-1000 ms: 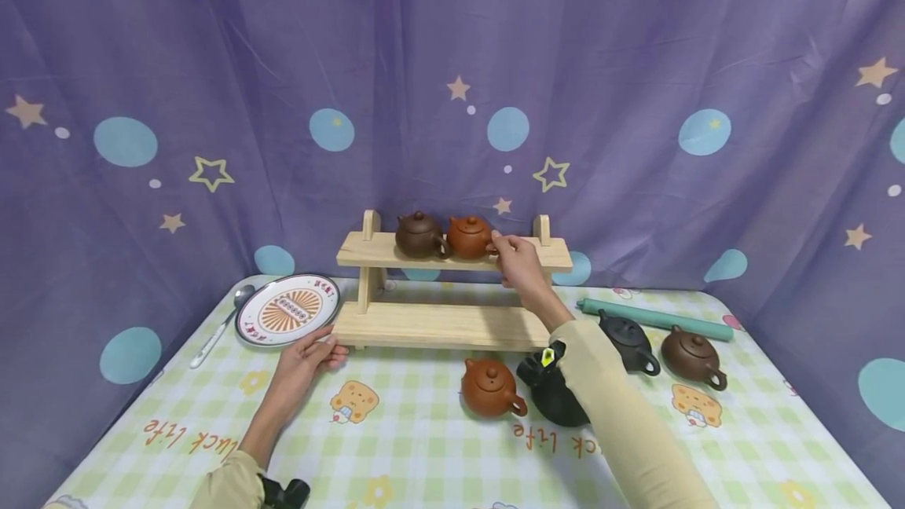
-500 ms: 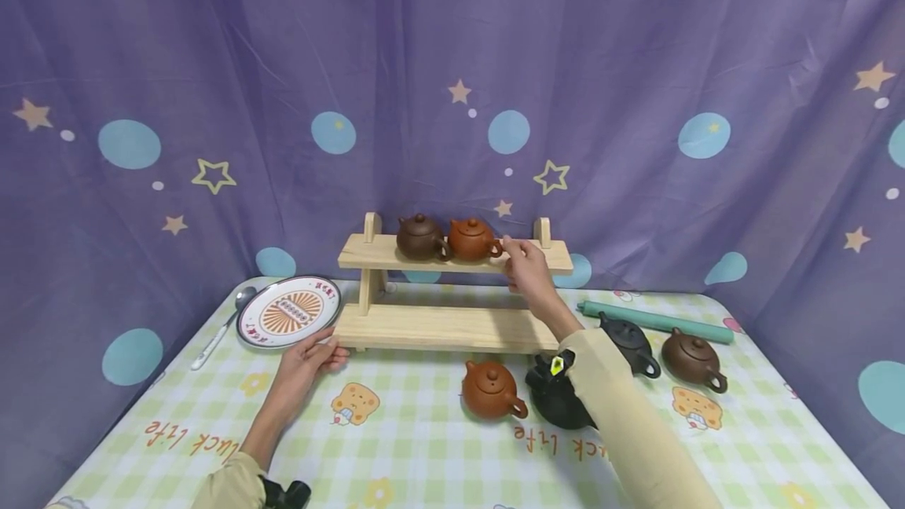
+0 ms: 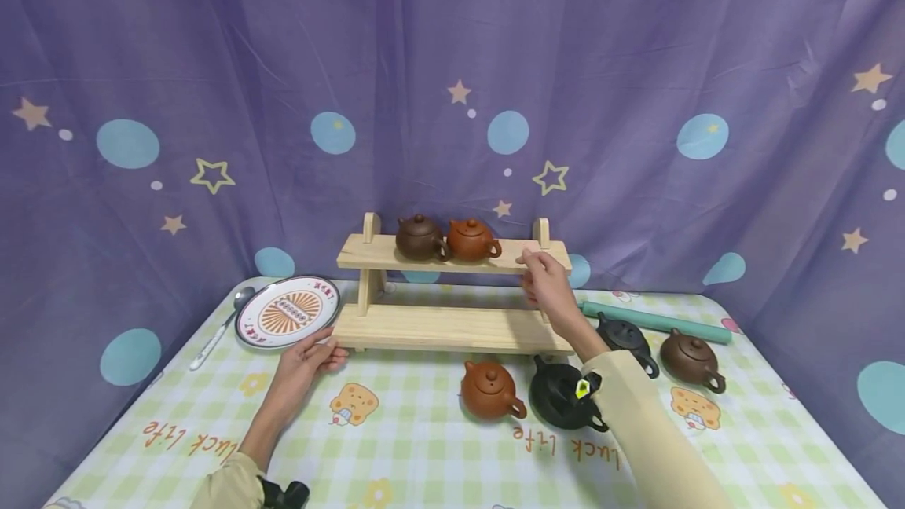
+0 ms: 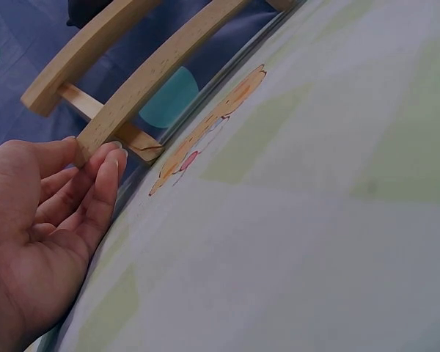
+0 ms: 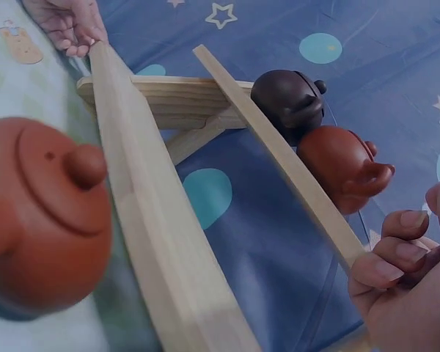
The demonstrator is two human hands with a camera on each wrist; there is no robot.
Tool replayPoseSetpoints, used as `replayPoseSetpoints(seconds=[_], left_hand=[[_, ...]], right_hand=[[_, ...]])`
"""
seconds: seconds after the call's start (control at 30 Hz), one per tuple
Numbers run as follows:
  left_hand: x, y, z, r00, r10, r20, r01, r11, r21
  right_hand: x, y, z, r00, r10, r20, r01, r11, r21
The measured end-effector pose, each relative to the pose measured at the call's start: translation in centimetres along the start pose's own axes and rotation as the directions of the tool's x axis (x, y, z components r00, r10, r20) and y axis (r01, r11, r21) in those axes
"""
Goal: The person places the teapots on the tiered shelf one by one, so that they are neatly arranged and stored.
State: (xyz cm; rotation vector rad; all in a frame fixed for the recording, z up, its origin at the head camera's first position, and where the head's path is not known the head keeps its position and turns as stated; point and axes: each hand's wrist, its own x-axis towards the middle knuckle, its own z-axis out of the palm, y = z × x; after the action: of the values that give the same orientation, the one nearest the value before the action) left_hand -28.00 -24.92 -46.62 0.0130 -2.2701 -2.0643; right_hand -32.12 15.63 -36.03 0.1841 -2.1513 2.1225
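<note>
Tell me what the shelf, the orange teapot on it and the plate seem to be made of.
Shelf: wood, pale and apparently unpainted; grain lines show on its side piece.
Teapot: probably unglazed clay, evenly coloured with only a soft sheen.
Plate: smooth, white, printed and dark-rimmed; perhaps ceramic, though enamel or plastic could look alike.

- Purple curtain behind, printed with stars and blue spots.
- Green-and-white checked cloth, with biscuit figures and "luck life" lettering.
- White, dark-rimmed plate on the cloth's far left, an orange sunburst in its middle.
- Pale-handled spoon just beside the plate.
- Green rod lying at far right.
</note>
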Motion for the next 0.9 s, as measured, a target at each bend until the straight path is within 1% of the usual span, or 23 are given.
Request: replayPoseSetpoints(seconds=[0.27,0.47,0.7,0.9], left_hand=[[-0.1,-0.2,0.0,1.000,-0.003,-0.001,0.003,1.000,-0.005],[0.0,-0.2,-0.1,1.000,-0.003,0.002,0.003,1.000,-0.015],[0.1,-0.2,-0.1,1.000,0.003,0.003,-0.003,1.000,-0.009],[0.1,-0.1,-0.1,1.000,0.002,0.004,-0.001,1.000,-0.006]], right_hand=[[-1.7,1.4,-1.8,1.000,0.011,-0.007,-0.011,1.000,-0.004],[-3.1,1.9,-3.2,1.000,0.005,-0.016,-0.006,1.000,-0.024],[-4.6,2.5,-4.2,0.998,0.056,-0.017,-0.057,0.997,-0.055],[-6.2,3.2,-5.1,0.998,0.065,-0.026,-0.068,0.991,-0.112]])
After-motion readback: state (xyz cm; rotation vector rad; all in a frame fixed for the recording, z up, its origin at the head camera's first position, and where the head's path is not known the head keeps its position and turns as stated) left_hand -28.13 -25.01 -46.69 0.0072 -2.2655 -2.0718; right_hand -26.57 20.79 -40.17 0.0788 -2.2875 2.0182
